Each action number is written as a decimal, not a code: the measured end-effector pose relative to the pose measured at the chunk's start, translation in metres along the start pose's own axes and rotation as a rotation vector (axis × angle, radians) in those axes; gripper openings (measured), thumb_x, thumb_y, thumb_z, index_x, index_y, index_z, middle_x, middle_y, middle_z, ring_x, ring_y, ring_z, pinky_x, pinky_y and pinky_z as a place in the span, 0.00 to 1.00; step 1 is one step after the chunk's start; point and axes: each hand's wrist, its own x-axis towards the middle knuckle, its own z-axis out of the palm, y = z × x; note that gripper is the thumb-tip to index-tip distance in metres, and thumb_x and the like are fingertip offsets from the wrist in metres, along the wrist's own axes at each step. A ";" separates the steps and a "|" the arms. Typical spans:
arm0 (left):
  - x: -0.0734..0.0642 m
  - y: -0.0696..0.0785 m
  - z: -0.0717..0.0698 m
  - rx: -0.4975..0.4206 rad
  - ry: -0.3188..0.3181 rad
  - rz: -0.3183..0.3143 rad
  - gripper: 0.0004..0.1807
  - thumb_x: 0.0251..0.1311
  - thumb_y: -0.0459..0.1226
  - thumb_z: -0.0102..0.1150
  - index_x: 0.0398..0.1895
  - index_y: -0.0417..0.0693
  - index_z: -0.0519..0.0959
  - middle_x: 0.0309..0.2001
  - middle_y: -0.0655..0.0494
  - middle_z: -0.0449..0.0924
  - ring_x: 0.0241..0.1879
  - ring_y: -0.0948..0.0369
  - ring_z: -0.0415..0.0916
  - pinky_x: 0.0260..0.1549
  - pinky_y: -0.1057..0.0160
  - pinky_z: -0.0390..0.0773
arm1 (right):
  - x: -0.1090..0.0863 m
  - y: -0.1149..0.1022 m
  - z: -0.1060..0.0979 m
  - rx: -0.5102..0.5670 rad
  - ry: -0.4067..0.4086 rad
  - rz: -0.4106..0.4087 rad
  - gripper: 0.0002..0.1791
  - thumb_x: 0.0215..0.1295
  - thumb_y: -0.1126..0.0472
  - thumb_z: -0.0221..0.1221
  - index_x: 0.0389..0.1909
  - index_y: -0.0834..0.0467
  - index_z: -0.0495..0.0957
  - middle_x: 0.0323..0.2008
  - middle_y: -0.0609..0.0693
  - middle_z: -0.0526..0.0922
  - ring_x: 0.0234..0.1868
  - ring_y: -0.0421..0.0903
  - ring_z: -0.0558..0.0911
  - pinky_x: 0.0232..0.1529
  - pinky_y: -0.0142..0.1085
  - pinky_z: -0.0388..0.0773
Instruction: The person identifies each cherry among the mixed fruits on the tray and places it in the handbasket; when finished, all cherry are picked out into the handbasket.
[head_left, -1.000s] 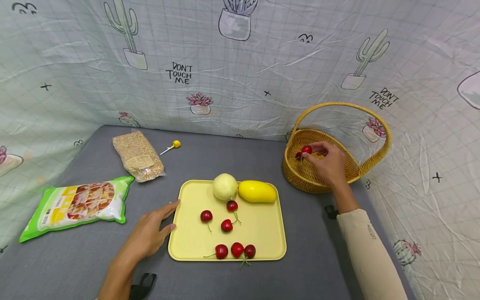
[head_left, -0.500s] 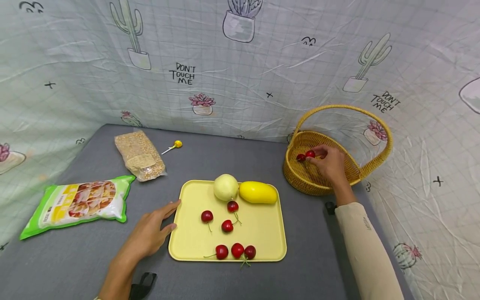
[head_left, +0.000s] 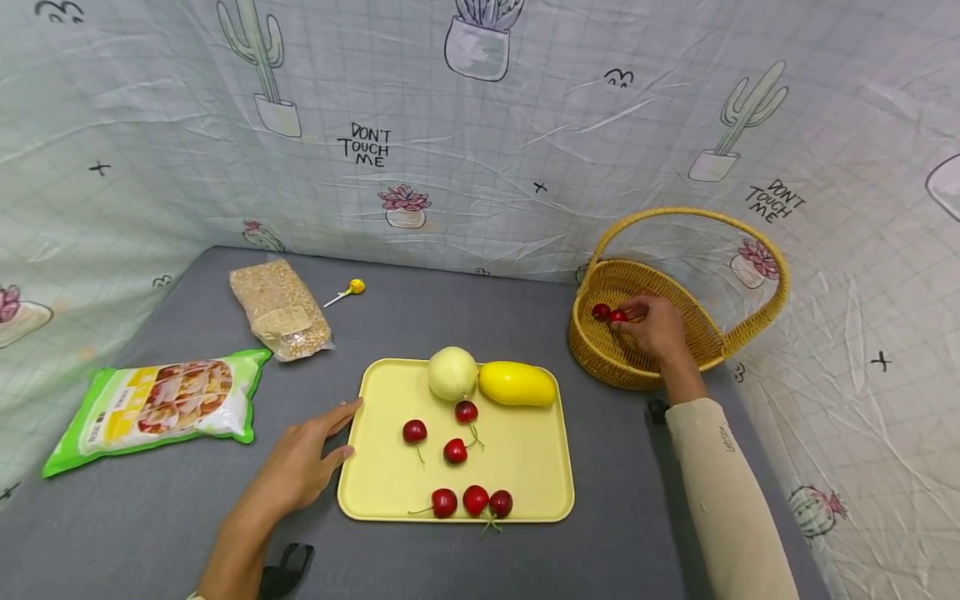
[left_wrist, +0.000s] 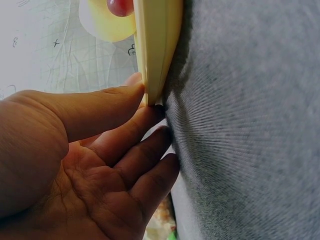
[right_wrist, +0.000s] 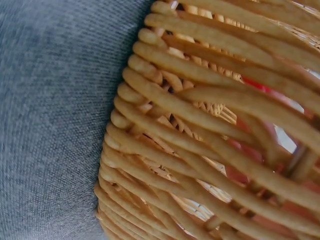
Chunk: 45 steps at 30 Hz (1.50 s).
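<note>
Closest to us, our left hand (head_left: 296, 475) lies flat on the table (head_left: 150, 533), fingers (left_wrist: 150, 160) straight and together, touching the left edge of the yellow tray (head_left: 525, 467). Right of and beyond the tray, our right hand (head_left: 656, 327) reaches into the wicker basket (head_left: 738, 333), fingers pinching a cherry (head_left: 618, 316) beside another cherry.

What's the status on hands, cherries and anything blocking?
Right hand inside basket, fingers at two cherries. Left hand flat, touching tray edge. Six cherries on tray. Nothing blocking.
</note>
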 end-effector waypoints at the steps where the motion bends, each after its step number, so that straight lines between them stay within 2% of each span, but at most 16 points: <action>1: 0.000 0.000 0.000 0.000 0.002 0.002 0.37 0.66 0.29 0.69 0.79 0.44 0.70 0.73 0.35 0.74 0.71 0.33 0.73 0.66 0.29 0.74 | 0.001 0.000 0.000 -0.007 -0.005 -0.006 0.19 0.68 0.58 0.72 0.56 0.62 0.86 0.50 0.65 0.88 0.51 0.61 0.83 0.56 0.58 0.82; 7: 0.000 -0.001 -0.001 -0.002 -0.003 -0.004 0.37 0.67 0.29 0.68 0.79 0.44 0.70 0.74 0.35 0.73 0.72 0.33 0.72 0.67 0.29 0.73 | 0.002 0.001 0.003 -0.022 -0.022 -0.014 0.19 0.69 0.58 0.72 0.56 0.62 0.86 0.49 0.65 0.88 0.52 0.62 0.83 0.57 0.58 0.80; 13: -0.001 0.000 -0.001 0.000 -0.008 -0.009 0.37 0.67 0.30 0.68 0.79 0.45 0.70 0.74 0.35 0.73 0.71 0.33 0.72 0.67 0.29 0.73 | -0.001 0.002 0.003 -0.007 -0.026 0.002 0.21 0.71 0.57 0.71 0.61 0.60 0.85 0.54 0.65 0.88 0.55 0.63 0.84 0.57 0.58 0.83; 18: -0.001 0.000 0.000 0.004 -0.007 -0.008 0.37 0.67 0.30 0.68 0.80 0.45 0.69 0.74 0.35 0.73 0.71 0.33 0.72 0.67 0.29 0.73 | -0.004 0.001 0.000 0.019 0.005 -0.008 0.21 0.72 0.56 0.69 0.61 0.60 0.84 0.57 0.65 0.87 0.56 0.64 0.83 0.57 0.59 0.82; 21: -0.001 0.000 0.000 0.004 -0.004 -0.006 0.37 0.67 0.30 0.68 0.79 0.45 0.69 0.74 0.36 0.73 0.71 0.33 0.72 0.67 0.29 0.73 | -0.006 0.000 -0.001 0.045 0.061 -0.024 0.20 0.73 0.56 0.69 0.61 0.60 0.85 0.57 0.64 0.86 0.55 0.63 0.82 0.57 0.59 0.81; 25: 0.000 0.000 0.000 0.000 -0.003 -0.008 0.37 0.67 0.29 0.68 0.79 0.44 0.69 0.74 0.35 0.73 0.72 0.33 0.72 0.67 0.29 0.73 | -0.006 -0.002 -0.002 0.085 0.187 -0.069 0.18 0.72 0.56 0.69 0.58 0.60 0.86 0.55 0.62 0.88 0.53 0.60 0.83 0.54 0.55 0.81; 31: 0.000 -0.001 0.000 -0.004 0.002 -0.007 0.37 0.67 0.30 0.68 0.79 0.45 0.70 0.73 0.35 0.73 0.71 0.33 0.72 0.67 0.29 0.73 | -0.009 -0.010 -0.004 0.168 0.340 -0.120 0.17 0.69 0.56 0.72 0.53 0.60 0.88 0.50 0.59 0.90 0.48 0.56 0.84 0.49 0.39 0.77; 36: 0.000 -0.001 0.000 -0.003 0.003 -0.003 0.37 0.67 0.30 0.68 0.79 0.45 0.70 0.73 0.34 0.73 0.71 0.33 0.72 0.67 0.29 0.73 | -0.016 -0.017 -0.007 0.176 0.401 -0.174 0.17 0.66 0.55 0.74 0.51 0.59 0.89 0.47 0.58 0.92 0.45 0.52 0.84 0.44 0.30 0.73; 45: 0.000 -0.001 0.000 0.001 0.003 -0.001 0.37 0.67 0.30 0.68 0.79 0.44 0.70 0.73 0.36 0.74 0.72 0.34 0.72 0.67 0.29 0.73 | -0.044 -0.054 -0.012 0.181 0.443 -0.357 0.17 0.59 0.58 0.79 0.47 0.58 0.91 0.43 0.57 0.92 0.45 0.53 0.84 0.44 0.32 0.75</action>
